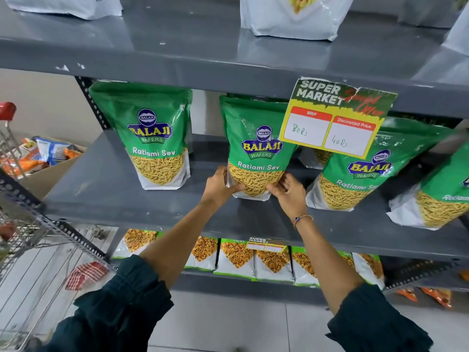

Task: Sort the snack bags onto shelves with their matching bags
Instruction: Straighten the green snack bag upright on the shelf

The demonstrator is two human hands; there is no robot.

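A green Balaji Ratlami Sev bag [256, 146] stands upright on the grey middle shelf [106, 196]. My left hand [219, 185] grips its lower left corner and my right hand [290, 193] grips its lower right corner. Another bag stands just behind it. A matching bag [149, 133] stands to the left. Two more matching bags [360, 171] [441, 199] lean to the right.
A yellow price tag [335, 118] hangs from the upper shelf edge. White bags [291, 13] stand on the top shelf. Green-and-white snack bags [236, 257] fill the lower shelf. A wire cart [22, 240] and a cardboard box of mixed snacks [48, 158] are at the left.
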